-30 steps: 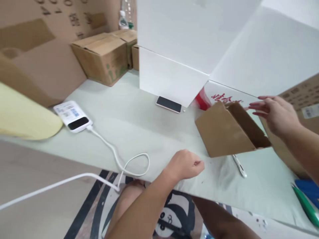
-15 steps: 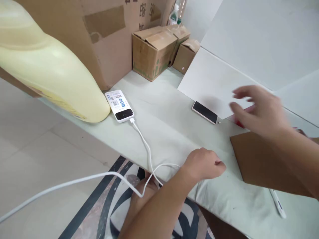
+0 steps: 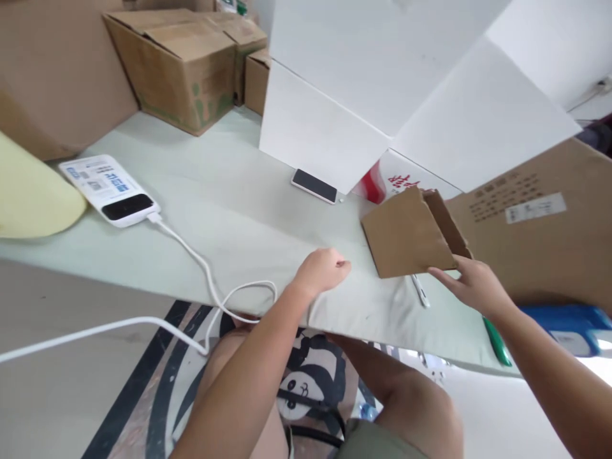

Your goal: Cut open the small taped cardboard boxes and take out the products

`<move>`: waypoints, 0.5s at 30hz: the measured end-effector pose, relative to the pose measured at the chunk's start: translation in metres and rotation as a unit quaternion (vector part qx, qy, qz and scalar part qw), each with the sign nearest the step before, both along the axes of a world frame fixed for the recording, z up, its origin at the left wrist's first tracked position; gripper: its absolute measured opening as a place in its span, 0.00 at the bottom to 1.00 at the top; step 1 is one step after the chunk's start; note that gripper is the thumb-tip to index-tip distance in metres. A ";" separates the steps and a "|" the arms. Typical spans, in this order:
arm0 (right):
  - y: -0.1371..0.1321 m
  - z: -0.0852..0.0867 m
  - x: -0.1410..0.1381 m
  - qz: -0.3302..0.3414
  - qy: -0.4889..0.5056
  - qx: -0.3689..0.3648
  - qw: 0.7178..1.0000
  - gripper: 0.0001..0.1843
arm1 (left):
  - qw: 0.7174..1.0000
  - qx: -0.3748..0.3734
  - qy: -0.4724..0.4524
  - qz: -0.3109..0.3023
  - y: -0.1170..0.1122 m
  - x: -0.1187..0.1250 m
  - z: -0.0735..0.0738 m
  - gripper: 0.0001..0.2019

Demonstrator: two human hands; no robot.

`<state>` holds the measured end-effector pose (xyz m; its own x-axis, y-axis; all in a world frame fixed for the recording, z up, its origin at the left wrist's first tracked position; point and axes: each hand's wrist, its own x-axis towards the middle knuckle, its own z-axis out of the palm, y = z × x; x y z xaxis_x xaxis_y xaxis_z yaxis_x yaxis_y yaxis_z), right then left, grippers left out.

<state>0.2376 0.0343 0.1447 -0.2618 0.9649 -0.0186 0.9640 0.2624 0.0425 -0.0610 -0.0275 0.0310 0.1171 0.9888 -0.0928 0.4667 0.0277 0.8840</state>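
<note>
My left hand (image 3: 321, 270) rests as a loose fist on the pale green table (image 3: 248, 210) near its front edge, with nothing visible in it. My right hand (image 3: 471, 285) is at the near right corner of a small folded brown cardboard piece (image 3: 406, 234), fingers spread and touching its lower edge. A white pen (image 3: 421, 291) lies just under that cardboard, between my two hands. A black phone (image 3: 314, 185) lies flat further back, beside a large white box (image 3: 335, 108).
A white power bank (image 3: 109, 190) with a white cable (image 3: 201, 280) sits at the left beside a yellow foam shape (image 3: 33, 197). Brown cartons (image 3: 172, 64) stand at the back left. A big cardboard sheet (image 3: 535, 223), a green pen (image 3: 496, 325) and a blue object (image 3: 568, 319) lie at the right.
My right hand came down from above the cardboard to its near right corner. My left fist stayed on the table edge. The view swung left, then back.
</note>
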 end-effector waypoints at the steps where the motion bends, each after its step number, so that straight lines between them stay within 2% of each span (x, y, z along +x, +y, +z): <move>1: -0.003 0.000 0.008 -0.003 0.015 0.030 0.999 0.22 | 1.000 -0.001 0.010 -0.003 0.001 0.007 -0.002 0.19; 4: -0.016 0.008 0.042 -0.017 0.057 0.119 0.991 0.25 | 0.999 -0.002 0.024 -0.020 0.002 0.022 -0.006 0.20; 6: -0.024 0.014 0.069 -0.071 0.078 0.158 0.982 0.24 | 0.999 -0.004 0.030 -0.032 0.004 0.029 -0.006 0.22; 9: -0.023 0.017 0.101 -0.172 0.076 0.163 0.969 0.21 | 0.999 -0.013 0.032 -0.041 0.009 0.036 -0.002 0.24; 12: 0.004 0.012 0.119 -0.210 0.059 0.136 0.966 0.18 | 0.998 -0.034 0.023 -0.048 0.016 0.043 0.002 0.23; 15: 0.049 0.000 0.124 -0.211 0.055 0.118 0.969 0.15 | 0.997 -0.053 0.015 -0.059 0.024 0.049 0.000 0.22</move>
<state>0.3620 0.0835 0.1447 0.1693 0.9604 0.2213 0.9854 -0.1608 -0.0559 -0.0120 -0.0031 0.0313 0.2270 0.9529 -0.2011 0.4981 0.0638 0.8648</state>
